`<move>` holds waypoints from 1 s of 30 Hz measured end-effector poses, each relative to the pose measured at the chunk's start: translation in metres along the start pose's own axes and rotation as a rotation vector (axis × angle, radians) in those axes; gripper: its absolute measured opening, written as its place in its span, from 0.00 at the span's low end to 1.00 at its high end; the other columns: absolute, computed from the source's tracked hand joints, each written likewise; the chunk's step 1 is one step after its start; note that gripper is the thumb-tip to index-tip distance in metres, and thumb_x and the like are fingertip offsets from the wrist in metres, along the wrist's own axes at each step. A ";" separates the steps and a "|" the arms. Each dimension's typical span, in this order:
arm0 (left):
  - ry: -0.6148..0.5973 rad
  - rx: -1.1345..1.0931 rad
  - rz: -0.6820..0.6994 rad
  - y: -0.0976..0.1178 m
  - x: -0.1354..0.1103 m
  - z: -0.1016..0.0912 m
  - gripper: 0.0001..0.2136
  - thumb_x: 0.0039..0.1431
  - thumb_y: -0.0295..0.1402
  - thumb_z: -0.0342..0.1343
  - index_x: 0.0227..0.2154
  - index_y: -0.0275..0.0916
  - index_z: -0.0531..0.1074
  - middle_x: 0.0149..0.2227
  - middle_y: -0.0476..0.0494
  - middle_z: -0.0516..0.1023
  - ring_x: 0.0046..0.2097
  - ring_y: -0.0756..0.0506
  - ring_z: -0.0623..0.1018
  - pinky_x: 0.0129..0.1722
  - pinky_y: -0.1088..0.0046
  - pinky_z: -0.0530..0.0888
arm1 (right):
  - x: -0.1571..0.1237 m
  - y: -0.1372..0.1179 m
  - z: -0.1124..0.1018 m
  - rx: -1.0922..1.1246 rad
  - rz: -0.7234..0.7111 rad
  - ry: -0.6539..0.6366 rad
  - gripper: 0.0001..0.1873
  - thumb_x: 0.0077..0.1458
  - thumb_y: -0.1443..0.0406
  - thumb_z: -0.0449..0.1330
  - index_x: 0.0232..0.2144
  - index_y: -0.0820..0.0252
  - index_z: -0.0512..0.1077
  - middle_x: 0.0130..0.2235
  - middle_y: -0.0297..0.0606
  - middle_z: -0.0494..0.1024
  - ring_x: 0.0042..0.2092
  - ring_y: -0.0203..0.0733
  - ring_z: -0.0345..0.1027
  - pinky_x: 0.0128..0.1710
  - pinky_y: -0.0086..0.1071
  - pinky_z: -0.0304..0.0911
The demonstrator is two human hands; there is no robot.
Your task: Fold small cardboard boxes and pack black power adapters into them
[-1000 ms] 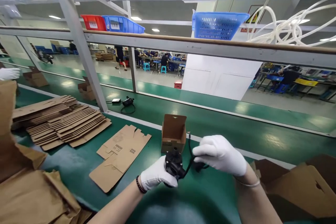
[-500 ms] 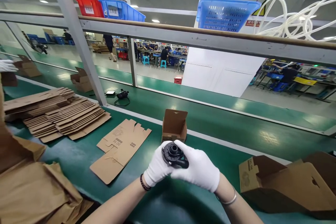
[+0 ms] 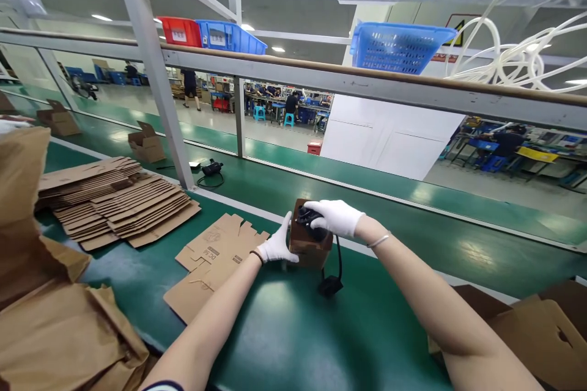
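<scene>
A small open cardboard box [image 3: 308, 245] stands on the green bench. My left hand [image 3: 277, 247], in a white glove, grips the box's left side. My right hand [image 3: 334, 217], also gloved, is closed on a round black device [image 3: 308, 217] at the box's top opening. The device's black cable [image 3: 339, 259] hangs down the right side of the box, and its plug [image 3: 331, 285] lies on the bench in front.
Flat box blanks [image 3: 215, 259] lie left of the box, with a larger stack [image 3: 114, 201] farther left. Crumpled brown paper [image 3: 50, 324] fills the near left; open cartons [image 3: 541, 330] sit near right. A metal frame [image 3: 156, 79] and conveyor [image 3: 413, 195] run behind.
Both hands reached forward from near my body to the small box. The black device went from held between both hands to the box's top; my left hand moved onto the box's side.
</scene>
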State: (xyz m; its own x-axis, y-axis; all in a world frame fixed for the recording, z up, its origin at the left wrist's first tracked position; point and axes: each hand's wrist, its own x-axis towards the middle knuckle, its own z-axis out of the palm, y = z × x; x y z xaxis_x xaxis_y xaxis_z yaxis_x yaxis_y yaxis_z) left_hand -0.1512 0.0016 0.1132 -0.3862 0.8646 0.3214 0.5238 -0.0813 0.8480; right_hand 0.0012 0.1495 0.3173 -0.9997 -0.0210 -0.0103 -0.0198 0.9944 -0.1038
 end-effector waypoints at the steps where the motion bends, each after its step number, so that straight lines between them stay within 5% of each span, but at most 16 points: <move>1: -0.004 -0.010 0.024 0.000 0.001 0.004 0.70 0.31 0.40 0.74 0.67 0.36 0.24 0.68 0.23 0.49 0.67 0.25 0.53 0.65 0.45 0.52 | 0.010 0.000 0.003 -0.035 -0.004 -0.073 0.26 0.57 0.60 0.60 0.58 0.51 0.68 0.48 0.42 0.78 0.45 0.49 0.74 0.43 0.35 0.66; 8: 0.044 0.018 0.004 -0.005 -0.007 0.012 0.67 0.32 0.35 0.72 0.68 0.37 0.27 0.70 0.29 0.41 0.69 0.28 0.47 0.67 0.50 0.52 | 0.062 -0.005 0.043 -0.105 -0.087 -0.513 0.26 0.42 0.63 0.70 0.47 0.50 0.78 0.38 0.35 0.82 0.38 0.48 0.75 0.39 0.35 0.65; 13: 0.057 0.031 -0.036 -0.007 -0.010 0.017 0.66 0.33 0.36 0.71 0.68 0.37 0.28 0.70 0.29 0.41 0.70 0.28 0.47 0.67 0.51 0.52 | 0.083 -0.009 0.074 -0.023 -0.087 -0.573 0.19 0.38 0.69 0.72 0.37 0.54 0.81 0.29 0.29 0.80 0.29 0.39 0.73 0.34 0.30 0.65; 17: 0.055 0.071 -0.039 0.001 -0.009 0.020 0.65 0.35 0.36 0.70 0.68 0.38 0.28 0.70 0.31 0.45 0.69 0.29 0.51 0.66 0.51 0.55 | 0.081 -0.015 0.084 0.009 -0.056 -0.540 0.15 0.39 0.71 0.71 0.34 0.55 0.80 0.31 0.29 0.81 0.31 0.39 0.74 0.33 0.28 0.65; 20: 0.050 0.119 -0.028 0.010 -0.016 0.015 0.63 0.35 0.35 0.69 0.68 0.37 0.29 0.69 0.30 0.46 0.69 0.29 0.51 0.66 0.50 0.55 | 0.051 -0.012 0.076 0.014 -0.007 -0.405 0.17 0.51 0.63 0.67 0.45 0.54 0.77 0.43 0.37 0.80 0.41 0.44 0.75 0.39 0.30 0.66; 24: 0.136 0.384 0.058 0.042 -0.031 0.001 0.61 0.35 0.36 0.69 0.68 0.35 0.33 0.68 0.26 0.44 0.69 0.25 0.48 0.66 0.45 0.51 | -0.030 0.010 0.077 0.024 0.114 0.019 0.19 0.66 0.64 0.44 0.49 0.57 0.74 0.50 0.45 0.76 0.50 0.47 0.70 0.50 0.37 0.62; 26: 0.100 0.596 0.211 0.072 -0.029 -0.001 0.55 0.39 0.34 0.67 0.68 0.36 0.41 0.68 0.27 0.45 0.68 0.26 0.49 0.66 0.46 0.52 | -0.066 0.019 0.094 0.117 0.041 -0.042 0.15 0.59 0.66 0.54 0.44 0.55 0.76 0.47 0.41 0.78 0.47 0.46 0.72 0.47 0.36 0.65; 28: -0.094 0.778 0.315 0.103 -0.016 0.003 0.43 0.44 0.27 0.62 0.65 0.37 0.53 0.66 0.30 0.54 0.66 0.28 0.56 0.64 0.50 0.56 | -0.086 0.021 0.121 0.182 -0.071 -0.162 0.27 0.45 0.65 0.65 0.50 0.54 0.74 0.52 0.43 0.75 0.51 0.52 0.70 0.49 0.38 0.65; 30: -0.325 0.967 0.183 0.128 0.004 0.014 0.33 0.47 0.23 0.58 0.59 0.35 0.62 0.59 0.30 0.67 0.60 0.31 0.67 0.59 0.53 0.64 | -0.092 0.016 0.148 0.260 -0.018 -0.160 0.31 0.42 0.62 0.68 0.52 0.54 0.73 0.53 0.43 0.75 0.52 0.54 0.69 0.51 0.40 0.64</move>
State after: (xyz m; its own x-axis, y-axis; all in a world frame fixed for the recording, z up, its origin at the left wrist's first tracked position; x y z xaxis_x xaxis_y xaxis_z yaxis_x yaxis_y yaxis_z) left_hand -0.0754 0.0011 0.2172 -0.0909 0.9829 0.1602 0.9952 0.0837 0.0512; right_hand 0.0948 0.1522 0.1691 -0.9841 -0.0750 -0.1610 -0.0129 0.9343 -0.3563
